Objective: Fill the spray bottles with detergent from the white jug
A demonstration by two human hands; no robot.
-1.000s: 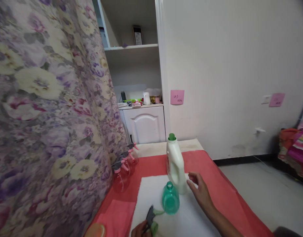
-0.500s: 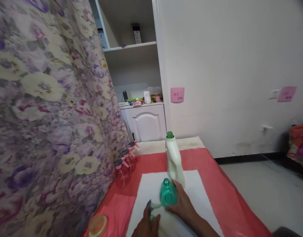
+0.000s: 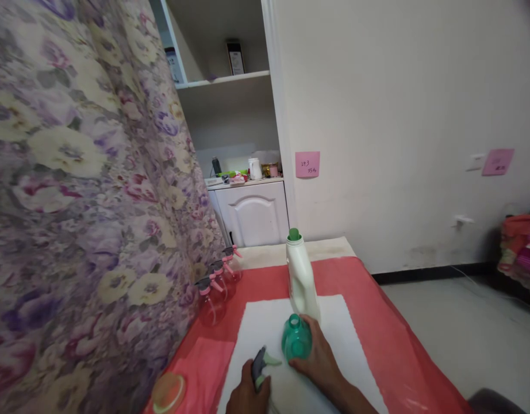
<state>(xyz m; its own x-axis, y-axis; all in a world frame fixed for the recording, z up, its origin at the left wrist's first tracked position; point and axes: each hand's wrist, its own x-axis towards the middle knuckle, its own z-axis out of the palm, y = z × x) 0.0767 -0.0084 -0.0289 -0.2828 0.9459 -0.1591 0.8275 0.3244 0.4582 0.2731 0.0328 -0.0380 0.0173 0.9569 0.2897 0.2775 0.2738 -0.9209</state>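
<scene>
My right hand [image 3: 319, 351] is wrapped around a green translucent bottle [image 3: 296, 339] whose open neck has no top on it. Lower left of it, my left hand [image 3: 250, 392] grips a spray bottle head [image 3: 260, 363], dark grey with a pale green trigger. Behind the green bottle stands a tall pale detergent jug [image 3: 303, 279] with a green piece in its mouth. Both hands are over a white sheet [image 3: 334, 322] on the table.
Several clear spray bottles with pink and black heads [image 3: 211, 302] stand along the table's left side. A round orange lid [image 3: 168, 393] lies at the near left. A floral curtain [image 3: 96, 230] borders the left; red cloth [image 3: 377, 310] covers the table.
The left hand with the spray head has moved slightly left, away from the green bottle's neck. The green bottle remains in my right hand. The whole view has shifted a little.
</scene>
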